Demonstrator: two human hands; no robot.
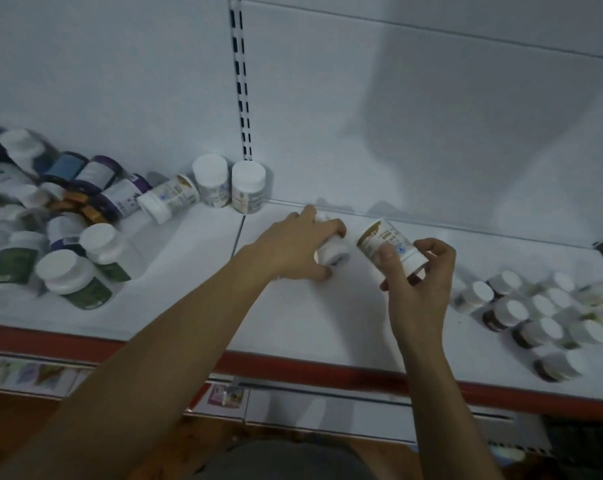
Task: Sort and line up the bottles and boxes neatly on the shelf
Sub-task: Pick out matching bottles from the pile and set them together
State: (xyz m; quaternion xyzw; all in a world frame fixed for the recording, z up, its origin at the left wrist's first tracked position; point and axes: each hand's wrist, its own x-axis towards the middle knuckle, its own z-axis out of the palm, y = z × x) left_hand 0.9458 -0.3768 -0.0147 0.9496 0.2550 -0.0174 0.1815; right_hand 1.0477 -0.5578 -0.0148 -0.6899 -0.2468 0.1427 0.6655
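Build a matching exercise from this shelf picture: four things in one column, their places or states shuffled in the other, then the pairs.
1 left hand
2 right hand
3 green-labelled bottle
4 brown-labelled bottles

A in rows at the right end of the shelf
B holds a tilted gold-labelled bottle
C front of the jumbled pile on the left
D grips a white bottle mid-shelf

Pairs: 1-D, 2-B, 3-C, 4-A

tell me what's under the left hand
A white bottle on the shelf, gripped by the left hand. Only its near end shows; the hand covers the rest, label included.
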